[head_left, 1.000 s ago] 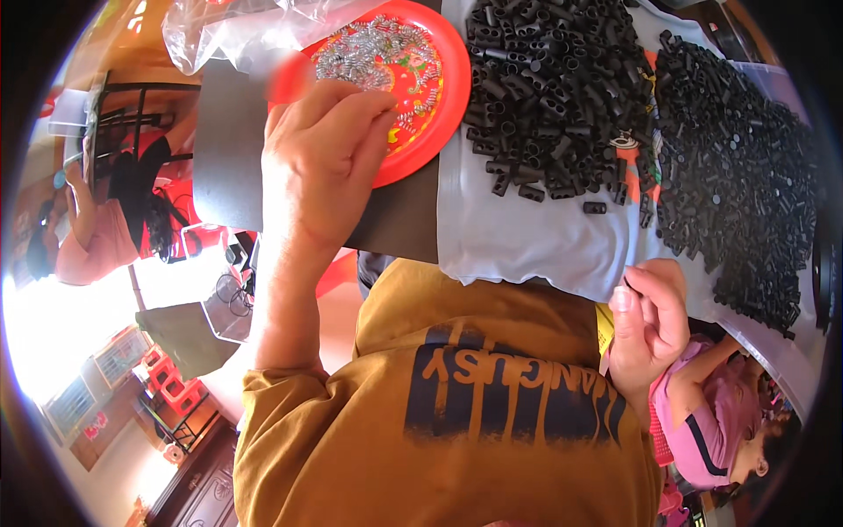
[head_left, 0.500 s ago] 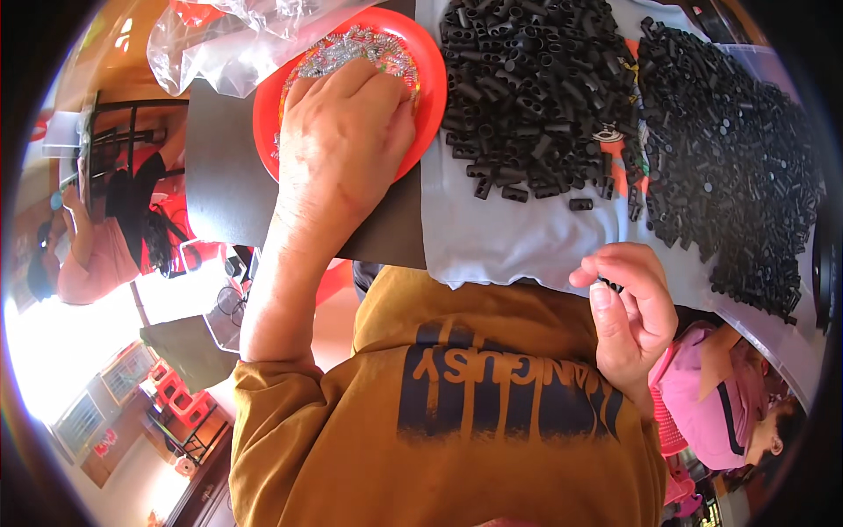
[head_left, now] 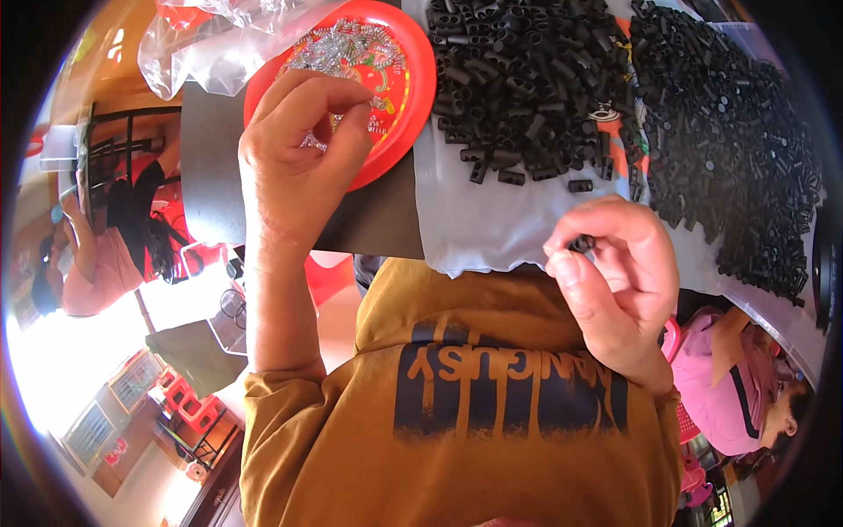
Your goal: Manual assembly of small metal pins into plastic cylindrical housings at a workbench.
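Note:
At the upper left, a round red plate [head_left: 416, 81] with a printed pattern holds a heap of small silver coil springs [head_left: 338, 46]. Over its near part is my left hand [head_left: 303, 149], thumb and forefinger pinched together; whatever is between the tips is too small to make out. My right hand [head_left: 619, 277] is raised in front of my chest, off the cloth's near edge. Between its thumb and curled fingers sits a small black plastic tube [head_left: 581, 243], partly hidden by the fingers. Beyond it, a pile of black plastic tubes [head_left: 518, 79] lies on a pale blue cloth [head_left: 474, 220].
Another spread of smaller black pieces [head_left: 729, 149] covers the right side. A clear plastic bag [head_left: 198, 53] overlaps the plate's far left edge. The dark tabletop [head_left: 211, 167] shows beside the plate. Other people sit to the left [head_left: 97, 263] and right [head_left: 724, 378].
My left hand has lifted back from the springs, its fingertips now in a pinch. My right hand has moved slightly up and left, showing the black tube more clearly.

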`<control>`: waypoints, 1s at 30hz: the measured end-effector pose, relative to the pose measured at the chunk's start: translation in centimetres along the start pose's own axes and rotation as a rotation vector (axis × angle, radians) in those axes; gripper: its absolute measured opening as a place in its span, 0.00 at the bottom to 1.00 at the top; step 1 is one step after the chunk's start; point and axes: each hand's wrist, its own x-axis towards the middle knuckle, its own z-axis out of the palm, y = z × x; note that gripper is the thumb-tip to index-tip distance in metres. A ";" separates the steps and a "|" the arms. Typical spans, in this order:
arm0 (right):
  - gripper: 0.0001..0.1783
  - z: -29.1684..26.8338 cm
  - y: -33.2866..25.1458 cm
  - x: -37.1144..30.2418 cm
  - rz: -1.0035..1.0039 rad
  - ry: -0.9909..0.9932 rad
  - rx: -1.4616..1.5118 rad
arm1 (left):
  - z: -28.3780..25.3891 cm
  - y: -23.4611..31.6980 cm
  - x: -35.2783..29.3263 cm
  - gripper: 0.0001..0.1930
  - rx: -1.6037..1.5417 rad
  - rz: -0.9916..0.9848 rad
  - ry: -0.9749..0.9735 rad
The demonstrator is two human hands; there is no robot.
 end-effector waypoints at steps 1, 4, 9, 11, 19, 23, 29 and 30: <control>0.15 0.7 -0.4 0.4 0.053 0.017 0.003 | -0.2 0.1 -0.1 0.05 -0.024 0.005 0.003; 0.13 2.3 -0.5 2.5 -0.032 -0.128 -0.055 | -1.0 0.6 -0.6 0.05 -0.127 -0.029 0.018; 0.13 6.3 -0.2 6.0 0.015 -0.185 -0.048 | -2.7 1.6 -1.4 0.06 -0.174 -0.002 0.060; 0.12 7.1 -0.5 6.9 0.051 -0.212 -0.098 | -3.2 1.5 -1.3 0.06 -0.195 0.017 0.081; 0.10 8.2 0.3 8.3 -0.004 -0.171 -0.210 | -2.3 0.3 -1.3 0.11 0.048 0.170 0.193; 0.09 8.8 0.5 8.8 0.013 -0.161 -0.219 | -2.6 -0.6 -1.2 0.08 -0.009 0.172 0.197; 0.07 9.3 0.8 9.2 -0.092 -0.164 -0.325 | -3.0 -1.1 -1.3 0.04 -0.355 -0.052 0.071; 0.07 9.4 1.0 9.2 -0.090 -0.167 -0.328 | -3.0 -1.2 -1.4 0.04 -0.358 -0.055 0.073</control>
